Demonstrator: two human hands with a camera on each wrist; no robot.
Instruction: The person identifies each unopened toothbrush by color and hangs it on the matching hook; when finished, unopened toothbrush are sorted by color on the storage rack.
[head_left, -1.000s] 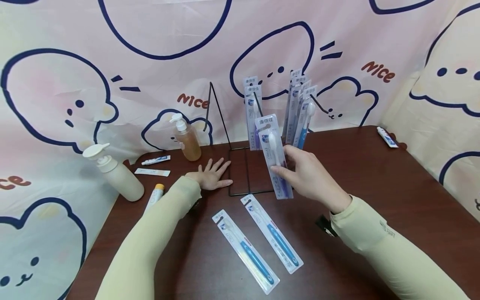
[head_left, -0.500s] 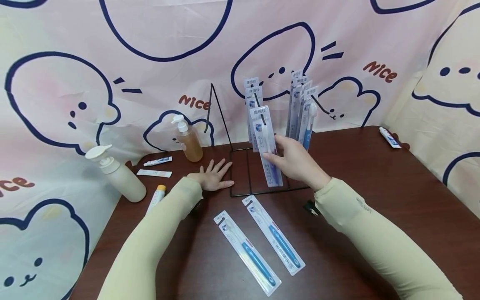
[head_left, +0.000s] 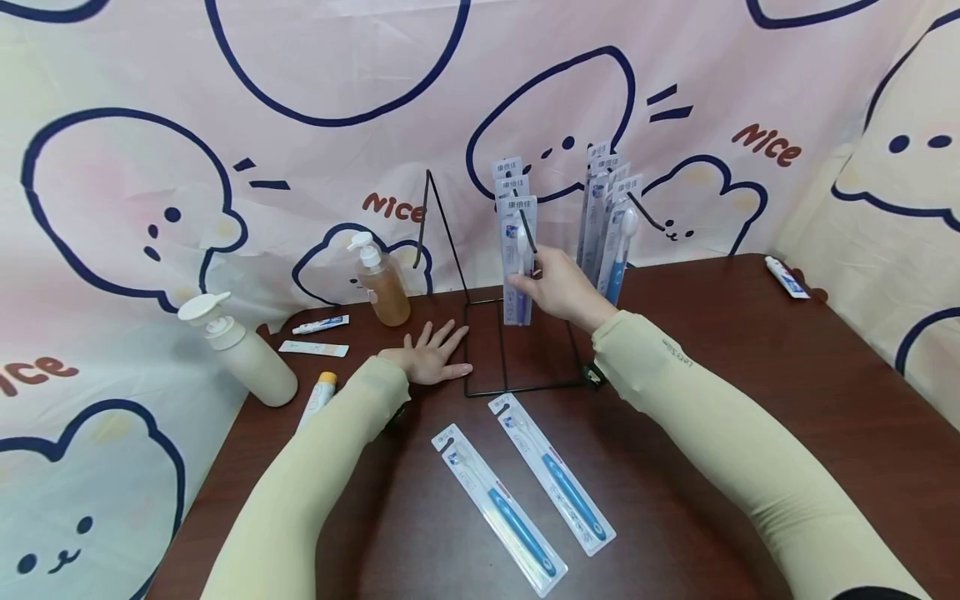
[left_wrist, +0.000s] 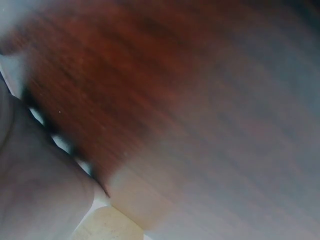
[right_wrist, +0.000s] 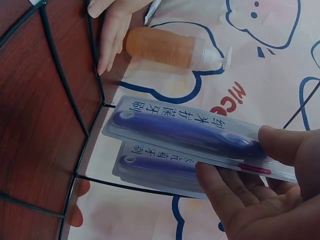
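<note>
My right hand (head_left: pixel 564 287) pinches a packaged purple toothbrush (head_left: pixel 516 254) between thumb and fingers at the middle hook of a black wire rack (head_left: pixel 467 367). The hook's tip pokes out at the top of the pack. In the right wrist view the purple toothbrush (right_wrist: pixel 185 132) lies in front of another purple toothbrush pack (right_wrist: pixel 155 167). My left hand (head_left: pixel 429 357) rests on the table with fingers spread, at the rack's left base wire. Two packaged blue toothbrushes (head_left: pixel 498 508) (head_left: pixel 555 475) lie on the table in front of the rack.
Several packaged toothbrushes (head_left: pixel 618 233) hang on the right hook. On the left stand an amber pump bottle (head_left: pixel 387 292) and a white pump bottle (head_left: pixel 255 362), near small tubes (head_left: pixel 321 325) and a yellow-capped tube (head_left: pixel 318 396). Another tube (head_left: pixel 786 277) lies at far right.
My right hand has moved left and away from me with the purple toothbrush pack, bringing it onto the middle hook in front of the others. My left hand has stayed at the rack's base.
</note>
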